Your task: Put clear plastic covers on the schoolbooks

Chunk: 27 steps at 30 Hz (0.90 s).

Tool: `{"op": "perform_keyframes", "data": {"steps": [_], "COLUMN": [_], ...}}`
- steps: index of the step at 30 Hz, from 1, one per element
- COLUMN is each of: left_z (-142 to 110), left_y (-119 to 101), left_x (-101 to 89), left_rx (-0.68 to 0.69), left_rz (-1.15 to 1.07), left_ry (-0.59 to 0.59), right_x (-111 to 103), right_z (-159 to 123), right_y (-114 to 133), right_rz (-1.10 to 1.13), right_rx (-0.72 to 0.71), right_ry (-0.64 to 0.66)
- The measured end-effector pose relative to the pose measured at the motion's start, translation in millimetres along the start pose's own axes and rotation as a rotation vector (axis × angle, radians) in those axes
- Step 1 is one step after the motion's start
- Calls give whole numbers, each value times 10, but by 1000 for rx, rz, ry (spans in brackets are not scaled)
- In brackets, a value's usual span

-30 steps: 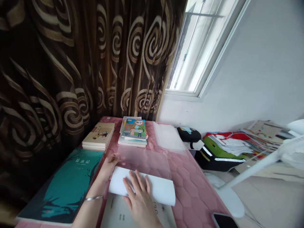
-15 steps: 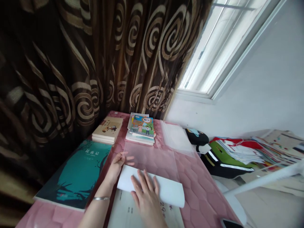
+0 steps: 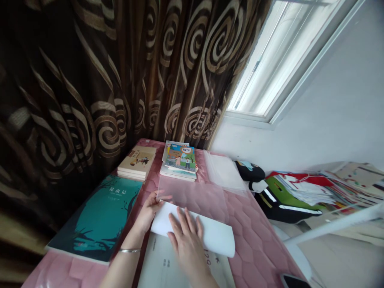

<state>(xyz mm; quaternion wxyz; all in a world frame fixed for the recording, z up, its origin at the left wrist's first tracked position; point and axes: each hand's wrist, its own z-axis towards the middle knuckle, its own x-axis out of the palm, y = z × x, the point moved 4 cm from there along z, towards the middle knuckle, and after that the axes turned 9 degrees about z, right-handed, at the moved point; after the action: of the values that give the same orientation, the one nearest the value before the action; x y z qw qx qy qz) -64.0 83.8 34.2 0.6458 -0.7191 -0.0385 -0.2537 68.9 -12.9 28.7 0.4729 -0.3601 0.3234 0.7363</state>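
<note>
A book with handwriting on its pale cover (image 3: 159,256) lies in front of me. Its far part is a blank white flap (image 3: 216,236), curled over towards me. My right hand (image 3: 187,238) lies on that flap, palm down, fingers spread. At the flap's far left corner, my left hand (image 3: 150,210) has thumb and fingers closed round the edge of a clear plastic cover (image 3: 195,196); part of the fingers is behind the film. This clear sheet stretches out beyond the flap. A bracelet (image 3: 130,250) circles my left wrist.
A large teal book (image 3: 99,220) lies at left, with a stack of beige books (image 3: 138,160) behind it. Colourful textbooks (image 3: 180,158) and more clear covers (image 3: 225,170) are at the back of the pink quilted table (image 3: 249,224). A phone (image 3: 294,281) is at front right.
My left hand has closed its fingers at the flap's corner, where before they were more apart. My right hand stays flat on the flap. The view has shifted slightly.
</note>
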Motion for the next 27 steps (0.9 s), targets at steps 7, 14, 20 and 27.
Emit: {"op": "perform_keyframes", "data": {"steps": [7, 14, 20, 27], "left_z": [-5, -14, 0, 39], "left_y": [49, 70, 76, 71], "left_x": [11, 27, -16, -84], "left_rx": [6, 15, 48, 78], "left_rz": [113, 229, 365, 439], "left_ry": [16, 17, -27, -137], "right_x": [14, -3, -111, -328], "right_z": [44, 80, 130, 48], "right_y": [-18, -25, -84, -718], "right_rz": [13, 12, 87, 88], "right_rx": [3, -7, -26, 158], "right_ry": [6, -3, -13, -138]}}
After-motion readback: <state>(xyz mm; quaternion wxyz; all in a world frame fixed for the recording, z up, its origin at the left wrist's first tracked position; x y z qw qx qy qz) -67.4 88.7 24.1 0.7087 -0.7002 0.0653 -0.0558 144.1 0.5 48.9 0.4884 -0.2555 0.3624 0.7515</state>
